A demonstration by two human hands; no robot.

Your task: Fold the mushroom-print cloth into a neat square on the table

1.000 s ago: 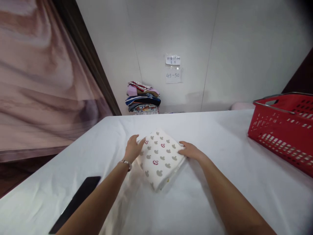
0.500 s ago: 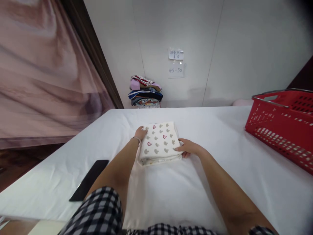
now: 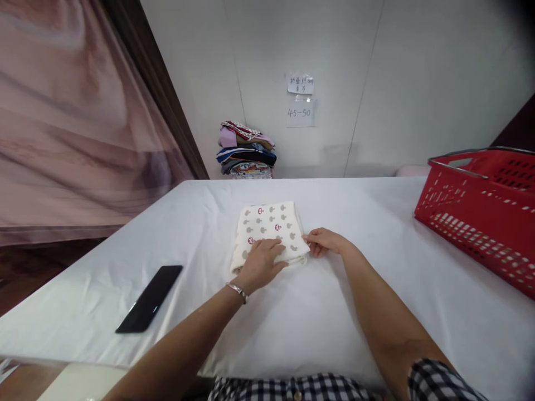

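A folded white cloth point(image 3: 267, 220) printed with grey and red mushroom-like shapes lies on the white-covered table point(image 3: 359, 223). My left hand point(image 3: 263, 262), a silver bracelet at its wrist, rests flat on the cloth's near part with the fingers stretched out, hiding some of the print. At the cloth's right edge, my right hand point(image 3: 324, 242) pinches the near right side between thumb and fingers. The near edge of the cloth looks slightly uneven by the left hand.
A black phone-like slab point(image 3: 149, 299) lies on the table at left. To the right stands a red plastic basket point(image 3: 480, 217) with a metal handle. Behind the table's far edge is a stack of folded fabrics point(image 3: 246, 151). A pink curtain point(image 3: 62, 122) hangs at left.
My left hand has moved from the cloth's far left edge to the top of its near part. My right hand stays at the right edge. The view has shifted slightly.
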